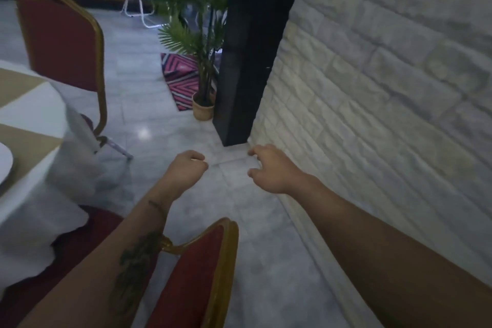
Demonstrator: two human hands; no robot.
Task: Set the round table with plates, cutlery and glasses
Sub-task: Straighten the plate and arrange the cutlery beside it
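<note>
Left hand (186, 168): fingers (198, 159) curled together, holding nothing. Right hand (271, 168): fingers (253, 153) loosely apart, also holding nothing. The tabletop (32, 104) lies well left of the fingers and carries one plate (4, 165). No other tableware shows, so most of the setting probably remains.

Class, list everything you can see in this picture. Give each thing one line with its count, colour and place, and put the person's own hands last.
table: one, white cloth with tan panels, left edge
plate: one, white, on the table, mostly cut off by the left edge
chairs: two, red with gold frames, one beyond the table, one at bottom centre
palm: one, green, in a tan pot beside the pillar
rug: one, pink and dark zigzag, behind the palm
pillar: one, black, centre
wall: one, white brick, right
floor: grey tiles
left hand: fingers curled, holds nothing
right hand: fingers spread, holds nothing
</note>
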